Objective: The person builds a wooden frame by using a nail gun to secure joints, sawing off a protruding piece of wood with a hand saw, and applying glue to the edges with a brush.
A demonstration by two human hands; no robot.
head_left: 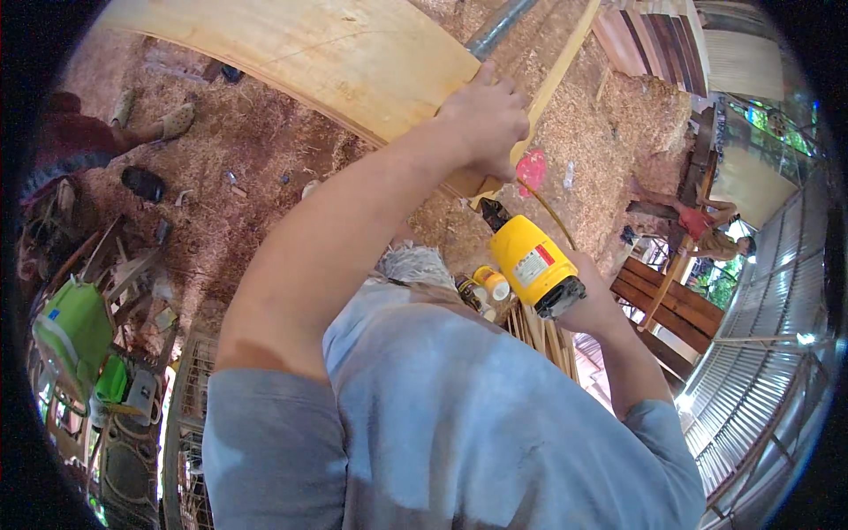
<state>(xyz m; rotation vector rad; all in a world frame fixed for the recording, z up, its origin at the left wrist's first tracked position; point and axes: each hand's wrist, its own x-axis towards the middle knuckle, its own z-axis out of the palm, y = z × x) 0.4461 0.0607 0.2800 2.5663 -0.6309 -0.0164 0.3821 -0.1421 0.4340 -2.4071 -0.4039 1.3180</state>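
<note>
Seems to be working the pale board [353, 53] near its near right corner, with left hand [486, 119] over that end, grip impossible to tell, and right hand [590, 296] closed round the yellow power tool [533, 262] just beside it, probably calling next for steady guidance

A brown floor [256, 159] strewn with pale wood shavings [632, 132] spreads below the left hand [486, 117] and right hand [590, 296]; a flat pinkish-red piece [531, 170] lies on it right of the left hand, a small whitish strip [569, 174] farther right, a black rounded shoe-like object [143, 183] well left
</note>
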